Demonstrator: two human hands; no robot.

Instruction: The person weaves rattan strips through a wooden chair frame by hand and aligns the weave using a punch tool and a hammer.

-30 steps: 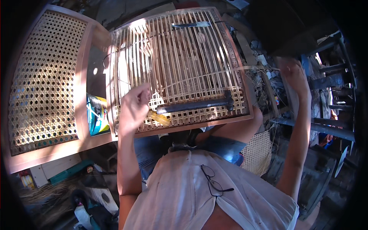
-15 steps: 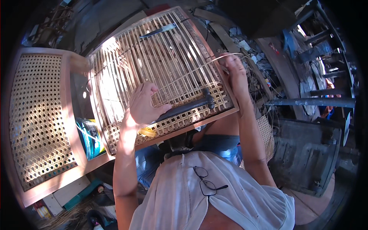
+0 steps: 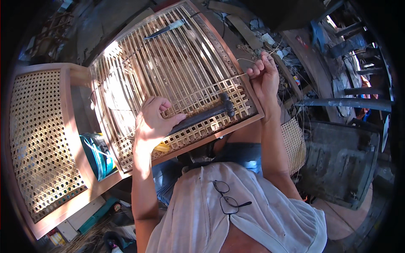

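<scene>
A wooden frame (image 3: 228, 52) lies tilted across my lap, strung with long pale cane strands and woven into a grid along its near side. At its right edge my right hand (image 3: 265, 82) pinches a thin cane strand (image 3: 234, 77), which runs from the weave out past the rim. My left hand (image 3: 152, 122) rests low over the strands, fingers loosely curled and thumb apart from them. By that thumb lies a hammer (image 3: 202, 117), its head to the right. A knife (image 3: 165, 29) with a pale handle rests on the far strands. Something yellow (image 3: 162, 147) shows partly beside my left wrist.
A second framed panel with finished cane weave (image 3: 40, 143) adjoins on the left. Between the frames sits a teal container (image 3: 96, 156). Scraps and offcuts (image 3: 268, 38) litter the far right. A dark plastic panel (image 3: 337, 164) stands at right, and eyeglasses (image 3: 228, 200) hang on my shirt.
My right hand has come nearer and turned upward, drawing the strand closer to the woven rows. My left fingers have curled in more. The whole frame sits slightly further left in view.
</scene>
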